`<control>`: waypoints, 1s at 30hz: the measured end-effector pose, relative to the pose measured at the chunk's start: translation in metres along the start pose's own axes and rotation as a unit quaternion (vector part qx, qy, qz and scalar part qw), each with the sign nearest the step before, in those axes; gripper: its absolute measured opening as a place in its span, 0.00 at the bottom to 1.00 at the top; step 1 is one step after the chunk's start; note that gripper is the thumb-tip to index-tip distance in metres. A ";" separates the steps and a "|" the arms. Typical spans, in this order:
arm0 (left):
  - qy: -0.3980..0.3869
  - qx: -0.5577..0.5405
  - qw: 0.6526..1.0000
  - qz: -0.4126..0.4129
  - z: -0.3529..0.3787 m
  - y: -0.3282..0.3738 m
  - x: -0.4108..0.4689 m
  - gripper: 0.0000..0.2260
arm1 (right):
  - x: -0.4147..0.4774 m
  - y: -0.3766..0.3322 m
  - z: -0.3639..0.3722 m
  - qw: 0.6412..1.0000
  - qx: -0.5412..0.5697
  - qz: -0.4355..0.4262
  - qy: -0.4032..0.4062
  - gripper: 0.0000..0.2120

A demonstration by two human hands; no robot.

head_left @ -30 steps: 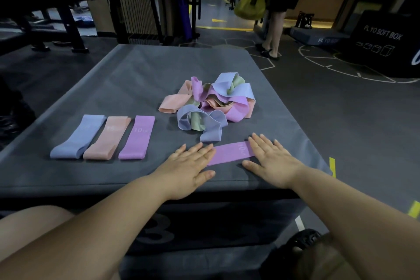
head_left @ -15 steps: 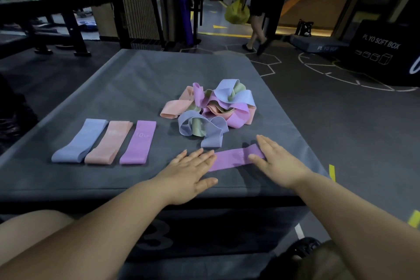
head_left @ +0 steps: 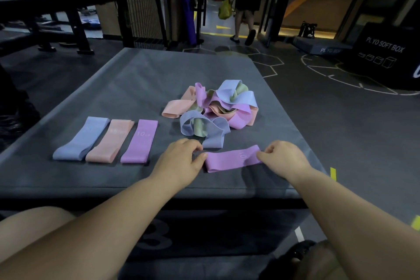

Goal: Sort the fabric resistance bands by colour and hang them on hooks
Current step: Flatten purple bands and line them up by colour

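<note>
**Head view: purple band, one item, laid flat at the near edge**

Item: purple band (head_left: 233, 158), a flattened fabric loop lying crosswise on the grey box (head_left: 136, 79), just in front of the tangled heap (head_left: 218, 107) and to the right of the row of three sorted bands (head_left: 110, 142).

Handling, as judged: light, soft and limp. It should sag if lifted by one end and is not fragile. The woven face looks grippy rather than slick. It is best taken at the two folded ends, or by one end to carry it.

Hands: the band lies between them. The right hand (head_left: 284, 157) has thumb and curled fingers pinching the right end. The left hand (head_left: 181, 161) has curled fingers and its thumb tip touching the left end, though I cannot tell whether it grips.

Hooks: none in view
</note>
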State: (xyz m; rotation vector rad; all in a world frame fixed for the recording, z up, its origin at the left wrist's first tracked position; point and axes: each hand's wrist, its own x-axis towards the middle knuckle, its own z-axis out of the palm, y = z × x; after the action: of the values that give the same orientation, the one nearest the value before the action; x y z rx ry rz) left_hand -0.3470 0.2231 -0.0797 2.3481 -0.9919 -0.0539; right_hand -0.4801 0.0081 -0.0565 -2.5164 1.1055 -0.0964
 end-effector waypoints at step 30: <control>-0.102 -0.107 0.985 -0.088 -0.018 0.021 0.005 0.15 | 0.004 -0.019 -0.003 0.932 0.356 -0.030 0.053 0.03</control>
State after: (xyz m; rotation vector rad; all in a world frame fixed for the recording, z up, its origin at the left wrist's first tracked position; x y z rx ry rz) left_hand -0.3521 0.2174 -0.0527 2.2544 -0.8235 -0.4572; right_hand -0.4650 0.0163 -0.0465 -1.8976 0.8276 -0.5516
